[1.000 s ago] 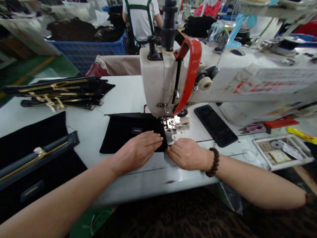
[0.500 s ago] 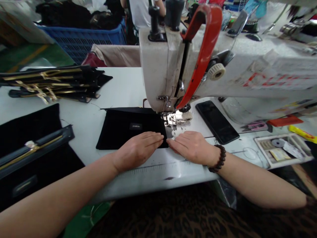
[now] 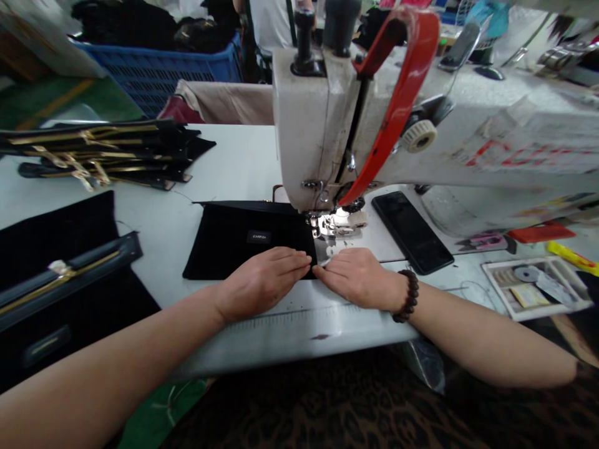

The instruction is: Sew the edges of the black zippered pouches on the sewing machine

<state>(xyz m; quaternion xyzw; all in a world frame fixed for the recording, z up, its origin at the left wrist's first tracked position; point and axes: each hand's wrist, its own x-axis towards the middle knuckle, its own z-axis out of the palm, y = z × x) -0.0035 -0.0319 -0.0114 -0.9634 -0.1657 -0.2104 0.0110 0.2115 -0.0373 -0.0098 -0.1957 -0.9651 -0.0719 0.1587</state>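
A black fabric pouch (image 3: 234, 240) with a small label lies flat on the white table (image 3: 224, 168), its right edge at the presser foot (image 3: 334, 224) of a white sewing machine (image 3: 327, 125). My left hand (image 3: 262, 280) lies flat on the pouch's near right corner, fingers stretched out together. My right hand (image 3: 358, 274), with a bead bracelet at the wrist, rests palm down just right of it, fingertips touching the pouch's edge in front of the needle plate.
A black phone (image 3: 412, 231) lies right of the needle. A tray of small parts (image 3: 533, 287) sits at the right. Black zipper pieces with gold teeth (image 3: 103, 153) are stacked at far left, more black fabric (image 3: 56, 274) nearer. A person stands behind by a blue crate (image 3: 159, 81).
Both hands have stayed on the pouch by the presser foot; my right fingers have flattened slightly. The view has shifted closer to the machine.
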